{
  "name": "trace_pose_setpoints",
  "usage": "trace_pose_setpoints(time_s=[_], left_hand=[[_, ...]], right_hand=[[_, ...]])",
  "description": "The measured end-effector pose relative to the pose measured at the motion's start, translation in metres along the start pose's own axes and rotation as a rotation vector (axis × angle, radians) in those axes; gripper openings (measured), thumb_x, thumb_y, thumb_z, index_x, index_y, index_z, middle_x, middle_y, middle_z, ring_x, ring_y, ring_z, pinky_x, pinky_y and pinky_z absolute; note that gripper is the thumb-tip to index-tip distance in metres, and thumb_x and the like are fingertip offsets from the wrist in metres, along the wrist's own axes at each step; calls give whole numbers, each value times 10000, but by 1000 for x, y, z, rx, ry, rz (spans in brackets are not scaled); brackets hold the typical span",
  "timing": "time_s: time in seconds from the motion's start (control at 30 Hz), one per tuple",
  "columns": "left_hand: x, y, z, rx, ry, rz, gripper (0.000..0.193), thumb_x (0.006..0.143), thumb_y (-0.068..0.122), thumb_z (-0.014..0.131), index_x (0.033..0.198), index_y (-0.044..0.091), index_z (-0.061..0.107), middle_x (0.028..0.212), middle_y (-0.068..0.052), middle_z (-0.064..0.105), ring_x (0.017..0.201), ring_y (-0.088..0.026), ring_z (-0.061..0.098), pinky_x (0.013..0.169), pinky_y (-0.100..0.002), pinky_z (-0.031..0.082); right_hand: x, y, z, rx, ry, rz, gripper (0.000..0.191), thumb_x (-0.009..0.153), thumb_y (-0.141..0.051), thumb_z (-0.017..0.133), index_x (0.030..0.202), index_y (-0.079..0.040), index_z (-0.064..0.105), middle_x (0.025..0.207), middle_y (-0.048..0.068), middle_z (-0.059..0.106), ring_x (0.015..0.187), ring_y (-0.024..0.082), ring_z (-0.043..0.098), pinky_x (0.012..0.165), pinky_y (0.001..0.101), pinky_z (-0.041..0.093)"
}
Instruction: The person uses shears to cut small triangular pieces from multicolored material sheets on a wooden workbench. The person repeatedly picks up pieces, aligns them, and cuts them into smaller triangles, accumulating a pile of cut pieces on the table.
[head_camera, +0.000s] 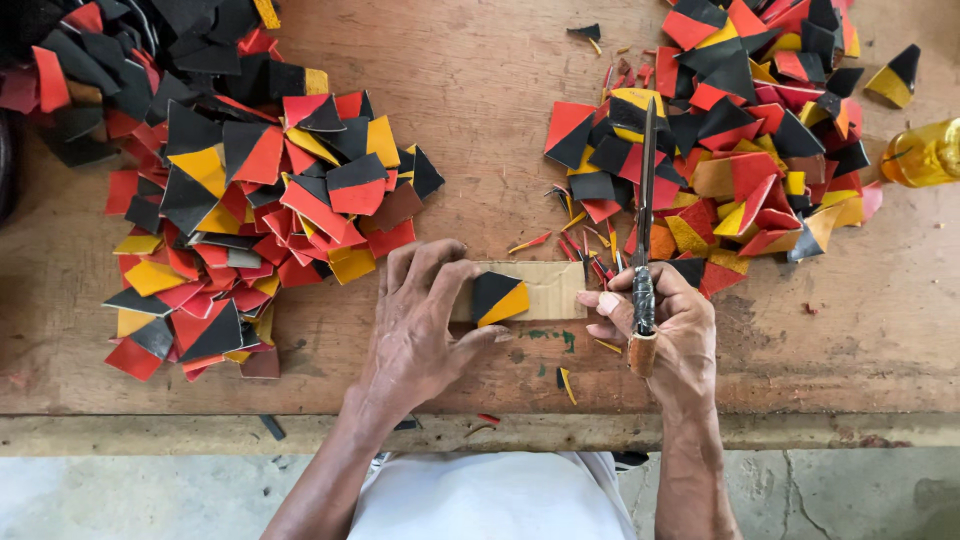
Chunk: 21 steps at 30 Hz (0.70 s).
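My left hand (425, 315) lies flat on a small cardboard pad (548, 290) near the table's front edge. Its fingers press beside a black and yellow cut piece (498, 298) that rests on the pad. My right hand (668, 325) grips a long thin knife (646, 190) by its dark handle with a wooden butt. The blade points away from me, over the right pile of pieces. The two hands are a few centimetres apart, either side of the pad.
A large heap of red, black and yellow cut pieces (240, 200) covers the table's left. Another heap (740, 130) lies at the back right. A yellow bottle (922, 152) lies at the right edge. Thin offcuts (575, 235) are scattered on the wooden table (480, 100).
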<state>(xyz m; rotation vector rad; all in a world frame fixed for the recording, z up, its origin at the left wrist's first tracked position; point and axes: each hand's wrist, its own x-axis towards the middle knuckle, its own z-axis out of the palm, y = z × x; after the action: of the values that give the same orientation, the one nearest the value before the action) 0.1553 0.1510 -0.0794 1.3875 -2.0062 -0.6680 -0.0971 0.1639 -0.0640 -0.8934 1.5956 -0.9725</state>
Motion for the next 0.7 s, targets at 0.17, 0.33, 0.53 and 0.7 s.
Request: trace_pose_setpoints(time_s=[0.17,0.33,0.53,0.7], left_hand=[[-2,3,-2,7,2,-38,863,522,454,992,1137,31,560,1226,-167,502,1182,-395,458,1014,-544,390],[-7,2,-5,-78,-35,-59,836,508,319,975,1157,39,530,1244,-165,476,1207,-395,449,1030,-524,401],[-10,-2,-4,-55,-50,-28,708,597,214,946,1177,79,563,1285,-155,469,1253,-406,434,1058,-527,397],[-11,-4,-5,-64,-44,6,648,623,160,915,1193,95,613,1335,-150,481,1289,-406,432,1110,-526,375]], right_hand=[[0,1,2,11,-6,-11,141,906,-6,687,1015,22,603,946,123,726,957,259,787,694,294,680],[0,1,3,9,-5,-6,157,902,-14,698,1019,23,601,943,145,750,954,255,785,694,290,673],[0,1,4,19,0,-11,166,900,-14,706,1024,24,601,937,144,745,939,252,785,693,292,673],[1,0,6,5,3,0,158,896,-13,704,1016,22,608,941,140,742,941,250,788,694,293,676]])
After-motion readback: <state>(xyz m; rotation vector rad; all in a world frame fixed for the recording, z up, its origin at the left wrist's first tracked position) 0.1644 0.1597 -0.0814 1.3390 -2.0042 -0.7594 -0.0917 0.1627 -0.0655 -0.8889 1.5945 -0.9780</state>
